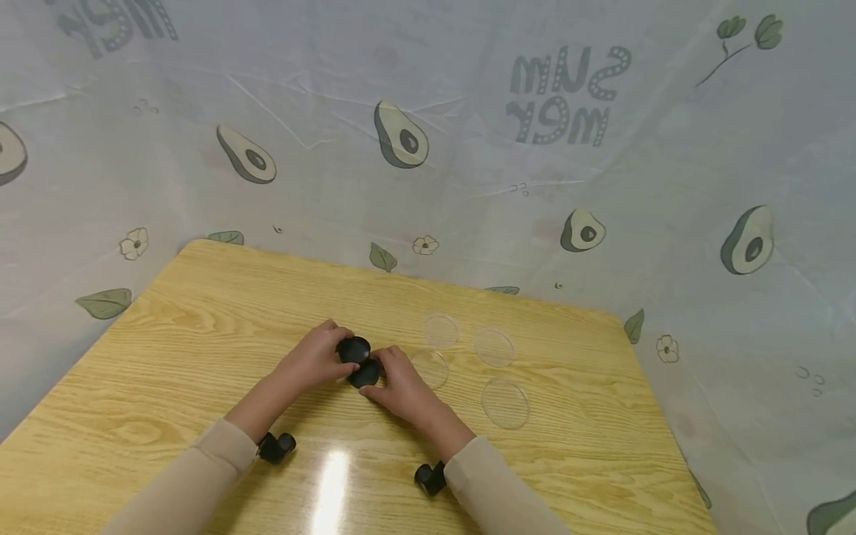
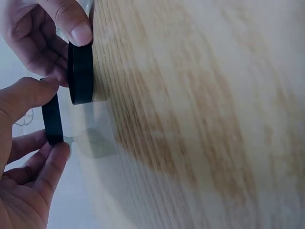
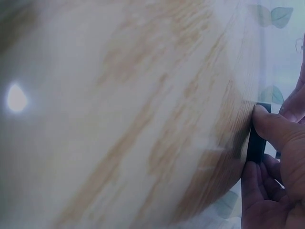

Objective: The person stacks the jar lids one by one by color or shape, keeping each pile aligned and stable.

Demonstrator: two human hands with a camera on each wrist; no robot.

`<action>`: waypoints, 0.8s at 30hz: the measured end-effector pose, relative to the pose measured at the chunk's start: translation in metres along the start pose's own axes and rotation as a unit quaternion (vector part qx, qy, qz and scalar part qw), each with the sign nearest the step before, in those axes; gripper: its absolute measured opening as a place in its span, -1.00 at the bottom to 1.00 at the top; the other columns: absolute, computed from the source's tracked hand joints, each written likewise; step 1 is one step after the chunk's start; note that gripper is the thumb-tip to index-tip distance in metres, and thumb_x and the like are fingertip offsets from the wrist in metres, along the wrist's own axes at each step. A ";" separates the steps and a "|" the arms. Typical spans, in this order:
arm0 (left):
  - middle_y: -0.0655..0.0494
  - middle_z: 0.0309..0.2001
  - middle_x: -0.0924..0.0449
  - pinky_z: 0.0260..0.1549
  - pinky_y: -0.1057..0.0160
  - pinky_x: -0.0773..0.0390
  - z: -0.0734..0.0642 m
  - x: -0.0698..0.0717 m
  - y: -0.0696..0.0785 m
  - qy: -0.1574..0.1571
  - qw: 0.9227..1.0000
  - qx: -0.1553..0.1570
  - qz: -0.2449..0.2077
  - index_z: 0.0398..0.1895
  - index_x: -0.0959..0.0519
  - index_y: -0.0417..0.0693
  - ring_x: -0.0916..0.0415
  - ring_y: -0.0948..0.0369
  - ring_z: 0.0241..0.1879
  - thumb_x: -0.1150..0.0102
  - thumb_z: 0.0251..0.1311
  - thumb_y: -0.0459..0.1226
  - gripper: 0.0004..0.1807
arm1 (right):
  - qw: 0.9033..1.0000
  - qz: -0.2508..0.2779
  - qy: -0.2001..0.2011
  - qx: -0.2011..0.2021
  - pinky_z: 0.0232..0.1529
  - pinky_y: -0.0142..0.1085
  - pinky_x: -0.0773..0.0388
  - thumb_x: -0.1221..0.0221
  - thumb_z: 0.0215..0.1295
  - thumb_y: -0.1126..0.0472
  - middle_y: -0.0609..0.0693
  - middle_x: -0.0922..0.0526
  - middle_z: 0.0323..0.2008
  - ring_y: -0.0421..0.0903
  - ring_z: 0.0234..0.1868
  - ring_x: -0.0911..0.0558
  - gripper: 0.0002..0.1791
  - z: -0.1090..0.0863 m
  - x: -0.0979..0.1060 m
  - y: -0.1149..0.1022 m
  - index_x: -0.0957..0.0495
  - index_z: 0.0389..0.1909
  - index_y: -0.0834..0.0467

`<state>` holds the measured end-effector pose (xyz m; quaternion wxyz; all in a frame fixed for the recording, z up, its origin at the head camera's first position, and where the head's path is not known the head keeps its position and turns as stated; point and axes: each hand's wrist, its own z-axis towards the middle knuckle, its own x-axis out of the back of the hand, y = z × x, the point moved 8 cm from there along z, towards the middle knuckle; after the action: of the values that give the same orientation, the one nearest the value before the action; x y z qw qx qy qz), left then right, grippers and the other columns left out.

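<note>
Right now both hands are busy near the middle of the wooden table (image 1: 200, 357), each with its own flat black disc. From where I stand, the left hand (image 1: 313, 362) pinches the upper black disc (image 1: 354, 348) by its rim, thumb on the near side and fingers on the far side. Close against it in my view, the right hand (image 1: 404, 390) grips the lower black disc (image 1: 365, 375) the same way. The rims overlap as seen from above, yet the left wrist view shows a narrow gap between the discs, both edge-on there. Whether the lower one touches the wood, I can't tell.

Space is tightest on the right: one round clear disc (image 1: 429, 368) lies just beside the right hand's knuckles, with a second clear disc (image 1: 441, 330) behind it. Farther right lie a third clear disc (image 1: 495, 347) and, nearer the person, a fourth clear disc (image 1: 504, 403), all well inside the table's right edge. On the left, a wide stretch of wood runs from the left hand to the slanting edge. Beyond the far edge hangs a pale cloth (image 1: 321, 215) printed with avocados.
</note>
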<state>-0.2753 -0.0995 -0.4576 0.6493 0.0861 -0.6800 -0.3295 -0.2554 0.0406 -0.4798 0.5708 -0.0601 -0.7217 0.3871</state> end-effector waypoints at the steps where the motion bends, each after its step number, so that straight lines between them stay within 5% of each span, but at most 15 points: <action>1: -0.23 -0.03 -0.59 -0.08 0.03 -0.69 -0.001 0.000 0.000 0.001 1.000 -0.003 0.000 0.20 -0.60 -0.37 -0.61 0.04 -0.14 -0.55 0.16 -0.21 -0.39 | 1.000 -0.003 0.000 0.000 0.11 -0.21 -0.57 -0.38 0.41 0.09 0.13 -0.53 0.15 -0.07 0.04 -0.53 -0.43 0.000 0.000 0.000 -0.48 0.31 0.26; 24: -0.16 -0.08 -0.60 -0.10 0.10 -0.69 -0.009 -0.006 0.010 -0.030 0.997 -0.054 -0.044 0.12 -0.63 -0.36 -0.61 0.06 -0.12 -0.59 0.11 -0.27 -0.45 | 1.000 0.003 -0.005 -0.002 0.15 -0.20 -0.57 -0.37 0.41 0.12 0.10 -0.52 0.15 -0.08 0.07 -0.51 -0.46 -0.001 0.000 -0.001 -0.49 0.30 0.23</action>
<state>-0.2633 -0.0916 -0.4580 0.6170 0.0707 -0.6764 -0.3960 -0.2539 0.0404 -0.4791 0.5659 -0.0609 -0.7251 0.3876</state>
